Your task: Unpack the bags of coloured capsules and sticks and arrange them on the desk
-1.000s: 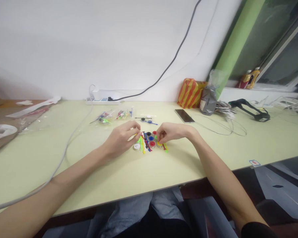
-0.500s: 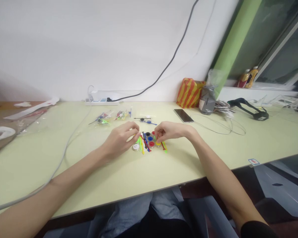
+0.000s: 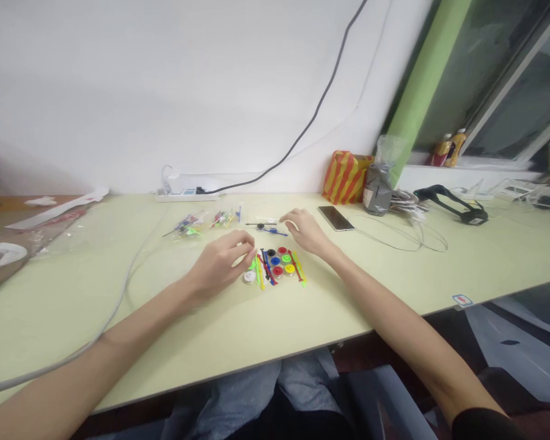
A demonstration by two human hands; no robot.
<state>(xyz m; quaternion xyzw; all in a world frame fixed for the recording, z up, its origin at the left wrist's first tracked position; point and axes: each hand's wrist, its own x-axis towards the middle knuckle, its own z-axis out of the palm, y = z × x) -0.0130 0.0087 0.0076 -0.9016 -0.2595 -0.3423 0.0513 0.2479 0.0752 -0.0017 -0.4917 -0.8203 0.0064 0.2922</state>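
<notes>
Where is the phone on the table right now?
In the head view, the phone lies flat on the table, right of centre, just beyond the right hand and in front of the striped bag.

**Hands at a cluster of coloured discs and sticks**

The left hand point(image 3: 220, 264) is held curled at the left edge of a cluster of small coloured discs point(image 3: 278, 261) and thin coloured sticks point(image 3: 262, 269), its fingertips pinched on a green piece. The right hand point(image 3: 305, 229) is stretched beyond the cluster, fingers spread, near a blue stick point(image 3: 275, 231) on the pale green table point(image 3: 266, 324). A phone point(image 3: 335, 217) is seen to the right.
</notes>
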